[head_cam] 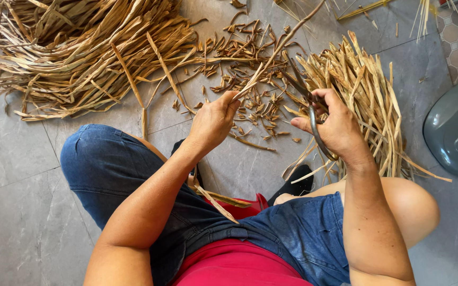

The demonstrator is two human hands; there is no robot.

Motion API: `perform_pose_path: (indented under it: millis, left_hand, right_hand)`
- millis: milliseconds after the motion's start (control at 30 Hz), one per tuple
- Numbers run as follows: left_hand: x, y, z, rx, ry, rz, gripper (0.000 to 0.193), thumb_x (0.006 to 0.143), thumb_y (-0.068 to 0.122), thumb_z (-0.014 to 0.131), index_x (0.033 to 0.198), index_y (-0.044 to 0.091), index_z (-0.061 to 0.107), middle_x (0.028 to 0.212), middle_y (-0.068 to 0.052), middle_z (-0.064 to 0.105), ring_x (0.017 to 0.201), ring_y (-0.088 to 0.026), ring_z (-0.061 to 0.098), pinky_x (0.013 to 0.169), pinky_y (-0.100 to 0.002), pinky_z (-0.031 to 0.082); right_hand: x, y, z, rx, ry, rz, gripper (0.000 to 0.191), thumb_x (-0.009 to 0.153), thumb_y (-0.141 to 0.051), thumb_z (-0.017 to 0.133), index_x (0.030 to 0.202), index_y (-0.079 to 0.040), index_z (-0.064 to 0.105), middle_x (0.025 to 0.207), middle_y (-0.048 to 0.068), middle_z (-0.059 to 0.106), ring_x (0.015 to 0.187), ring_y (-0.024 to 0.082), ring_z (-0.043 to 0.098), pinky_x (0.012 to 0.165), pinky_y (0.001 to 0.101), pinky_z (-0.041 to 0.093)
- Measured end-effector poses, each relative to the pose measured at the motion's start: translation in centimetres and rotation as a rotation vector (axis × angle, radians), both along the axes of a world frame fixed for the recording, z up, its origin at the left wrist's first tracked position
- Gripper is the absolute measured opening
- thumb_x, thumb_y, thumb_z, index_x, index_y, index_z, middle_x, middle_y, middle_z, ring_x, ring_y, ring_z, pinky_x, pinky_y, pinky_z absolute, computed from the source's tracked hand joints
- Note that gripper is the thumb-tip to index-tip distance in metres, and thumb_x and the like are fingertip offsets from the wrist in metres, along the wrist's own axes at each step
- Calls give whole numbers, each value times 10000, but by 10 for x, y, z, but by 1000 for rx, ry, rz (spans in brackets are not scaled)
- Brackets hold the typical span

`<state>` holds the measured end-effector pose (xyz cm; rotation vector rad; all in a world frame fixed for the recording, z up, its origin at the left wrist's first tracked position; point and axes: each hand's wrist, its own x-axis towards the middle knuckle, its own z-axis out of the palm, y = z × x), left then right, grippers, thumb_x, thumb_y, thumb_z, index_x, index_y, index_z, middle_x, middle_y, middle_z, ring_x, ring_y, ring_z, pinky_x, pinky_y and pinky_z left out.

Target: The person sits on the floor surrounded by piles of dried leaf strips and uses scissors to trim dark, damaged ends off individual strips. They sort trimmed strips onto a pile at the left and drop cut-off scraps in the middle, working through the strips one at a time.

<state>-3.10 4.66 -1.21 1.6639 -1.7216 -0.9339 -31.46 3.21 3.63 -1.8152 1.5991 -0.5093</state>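
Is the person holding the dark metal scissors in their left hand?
No, the dark metal scissors are in the right hand; the left hand pinches a long dried tan leaf strip.

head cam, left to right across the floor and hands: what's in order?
Big pile of dried strips → left hand pinching a strip → right hand with scissors → trimmed bundle → grey fan base.
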Motion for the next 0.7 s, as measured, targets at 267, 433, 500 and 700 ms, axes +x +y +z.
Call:
perform_pose_path:
  millis: [267, 433, 500, 700]
  left_hand:
    - [-8, 3, 2, -1, 28, -36, 284, 1038, 322, 543, 1265, 176, 634, 832, -172, 724, 793, -396, 701, 665, -505, 520]
    - [-11, 3, 4, -26, 35, -41, 275, 1037, 322, 544, 1249, 173, 636, 810, -169, 713, 779, -401, 695, 650, -512, 514]
    - [-10, 3, 3, -17, 38, -35, 258, 1040, 320, 536, 1218, 165, 641, 798, -171, 707, 770, -406, 689, 647, -520, 510]
    - [-11, -7, 10, -56, 132, 140, 191, 1083, 286, 570, 1099, 103, 627, 710, -175, 633, 646, -364, 668, 598, -454, 498]
  right_hand:
    - [3, -3, 3, -15, -52, -41, 738, 726, -372, 939, 1288, -51, 585, 976, 22, 664, 874, 138, 614, 779, 308, 515]
    - [7, -10, -7, 36, -219, -71, 515, 810, -295, 913, 1183, -46, 660, 861, -14, 686, 791, 91, 628, 700, 241, 508]
    - [8, -11, -11, 127, -471, -76, 382, 874, -258, 862, 1139, -46, 687, 884, -38, 755, 799, 38, 689, 695, 182, 524]
    - [7, -7, -29, 153, -618, -165, 326, 914, -236, 842, 1131, -86, 652, 789, 35, 661, 546, 47, 553, 463, 193, 439]
